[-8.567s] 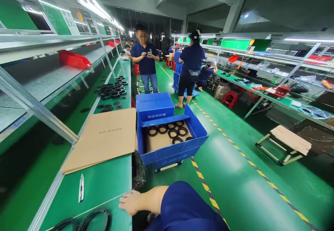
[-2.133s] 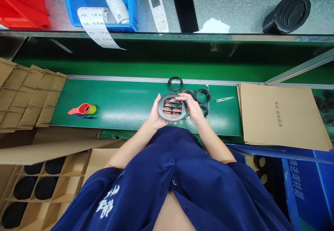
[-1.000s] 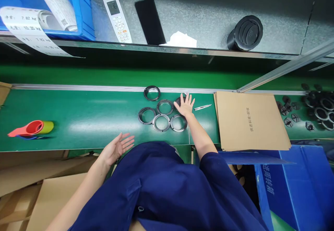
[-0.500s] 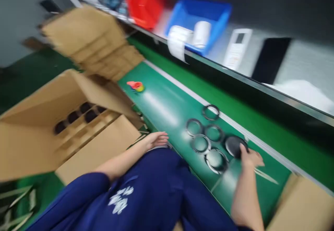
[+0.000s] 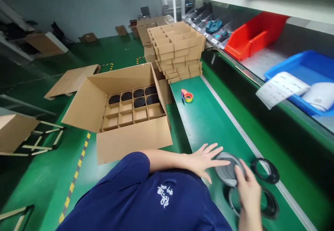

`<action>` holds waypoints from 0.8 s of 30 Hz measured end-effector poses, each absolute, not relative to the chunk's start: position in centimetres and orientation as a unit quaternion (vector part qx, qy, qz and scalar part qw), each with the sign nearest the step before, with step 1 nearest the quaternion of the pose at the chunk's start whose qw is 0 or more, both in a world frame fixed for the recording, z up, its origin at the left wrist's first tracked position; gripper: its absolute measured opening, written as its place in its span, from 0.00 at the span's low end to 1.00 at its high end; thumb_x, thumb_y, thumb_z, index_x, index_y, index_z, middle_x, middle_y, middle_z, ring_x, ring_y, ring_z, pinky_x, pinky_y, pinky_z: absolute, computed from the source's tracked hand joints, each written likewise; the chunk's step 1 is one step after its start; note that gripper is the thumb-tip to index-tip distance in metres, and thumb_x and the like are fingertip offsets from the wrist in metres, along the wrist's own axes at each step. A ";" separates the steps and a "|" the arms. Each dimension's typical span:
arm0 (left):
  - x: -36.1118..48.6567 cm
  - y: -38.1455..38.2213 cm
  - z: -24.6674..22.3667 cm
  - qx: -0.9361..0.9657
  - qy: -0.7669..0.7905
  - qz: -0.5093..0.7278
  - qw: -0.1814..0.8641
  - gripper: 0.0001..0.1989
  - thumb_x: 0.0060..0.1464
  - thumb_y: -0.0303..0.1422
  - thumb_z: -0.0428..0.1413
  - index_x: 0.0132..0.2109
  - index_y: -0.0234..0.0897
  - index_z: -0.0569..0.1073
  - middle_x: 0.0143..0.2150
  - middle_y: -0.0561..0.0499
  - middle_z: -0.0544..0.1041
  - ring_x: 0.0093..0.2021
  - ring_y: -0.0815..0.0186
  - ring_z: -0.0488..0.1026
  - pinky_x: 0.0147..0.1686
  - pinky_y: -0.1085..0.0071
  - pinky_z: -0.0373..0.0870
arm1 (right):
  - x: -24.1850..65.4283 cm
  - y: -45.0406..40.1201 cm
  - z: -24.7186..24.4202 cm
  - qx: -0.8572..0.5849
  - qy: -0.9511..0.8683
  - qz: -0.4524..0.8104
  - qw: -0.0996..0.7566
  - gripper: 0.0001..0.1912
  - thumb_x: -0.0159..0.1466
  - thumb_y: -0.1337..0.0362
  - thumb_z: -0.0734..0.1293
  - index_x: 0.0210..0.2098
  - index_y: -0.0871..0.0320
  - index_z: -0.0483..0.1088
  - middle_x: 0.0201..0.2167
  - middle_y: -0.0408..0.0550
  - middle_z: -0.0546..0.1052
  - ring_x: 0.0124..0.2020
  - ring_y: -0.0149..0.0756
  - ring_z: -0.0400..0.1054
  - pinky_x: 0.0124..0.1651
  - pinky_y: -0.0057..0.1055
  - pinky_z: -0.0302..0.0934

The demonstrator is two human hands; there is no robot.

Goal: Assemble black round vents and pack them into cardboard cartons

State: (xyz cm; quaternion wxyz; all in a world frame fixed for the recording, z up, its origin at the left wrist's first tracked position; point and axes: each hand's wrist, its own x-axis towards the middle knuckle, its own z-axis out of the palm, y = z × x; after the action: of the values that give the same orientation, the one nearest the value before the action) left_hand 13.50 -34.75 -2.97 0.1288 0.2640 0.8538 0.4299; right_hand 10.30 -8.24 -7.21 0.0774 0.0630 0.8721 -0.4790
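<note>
My right hand (image 5: 249, 185) grips the edge of a round dark disc (image 5: 226, 171) with a greyish face, held above the green workbench. Fingers spread, my left hand (image 5: 205, 161) reaches in at the disc's left side; a fingertip overlaps its face, and I cannot tell whether it touches. Black rings lie about my right hand: one ring (image 5: 271, 172) to its right, another ring (image 5: 272, 203) lower down, others partly hidden under the hand. To the left, an open cardboard box (image 5: 133, 142) with a divider grid holds several black round pieces (image 5: 139, 102) in its cells.
A tape roll with a red-orange holder (image 5: 187, 96) lies on the green bench (image 5: 206, 119). Stacked cardboard dividers (image 5: 180, 50) stand at its far end. Along the right runs a shelf with a red bin (image 5: 253, 36) and a blue bin (image 5: 300, 67). A wooden board (image 5: 71, 79) is on the floor.
The view has swung left towards the box. My right hand has lifted the disc off the bench and brought it to the left. My left hand has moved over to it, fingers spreading.
</note>
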 end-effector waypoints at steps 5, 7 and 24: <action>16.4 -46.8 -2.9 0.144 0.923 0.340 0.111 0.55 0.41 0.53 0.71 0.74 0.53 0.59 0.78 0.37 0.42 0.73 0.26 0.42 0.64 0.28 0.49 | 10.5 -29.3 -6.4 -0.045 0.759 -0.602 0.244 0.44 0.57 0.35 0.69 0.62 0.57 0.73 0.62 0.59 0.75 0.62 0.55 0.71 0.63 0.48 0.67; 18.3 -53.2 -3.8 0.056 0.925 0.365 0.088 0.54 0.41 0.53 0.71 0.73 0.55 0.61 0.76 0.37 0.50 0.70 0.30 0.51 0.64 0.34 0.54 | 11.0 -34.8 -6.3 -0.087 0.729 -0.599 0.322 0.43 0.57 0.36 0.70 0.65 0.54 0.70 0.66 0.56 0.71 0.66 0.52 0.67 0.65 0.47 0.66; 22.6 -95.6 -13.6 -0.532 0.816 0.218 0.056 0.52 0.50 0.55 0.65 0.75 0.44 0.55 0.77 0.30 0.41 0.74 0.31 0.40 0.69 0.43 0.40 | 13.2 -41.8 -9.5 0.003 0.754 -0.500 0.426 0.30 0.55 0.38 0.74 0.47 0.52 0.81 0.51 0.54 0.82 0.54 0.55 0.77 0.64 0.52 0.67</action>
State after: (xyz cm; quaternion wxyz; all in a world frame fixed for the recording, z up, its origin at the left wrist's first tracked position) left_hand 22.57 -95.61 -13.64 0.0564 -0.5320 0.8164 0.2176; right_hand 13.23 -41.84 -9.49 0.4262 0.0028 0.7541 -0.4996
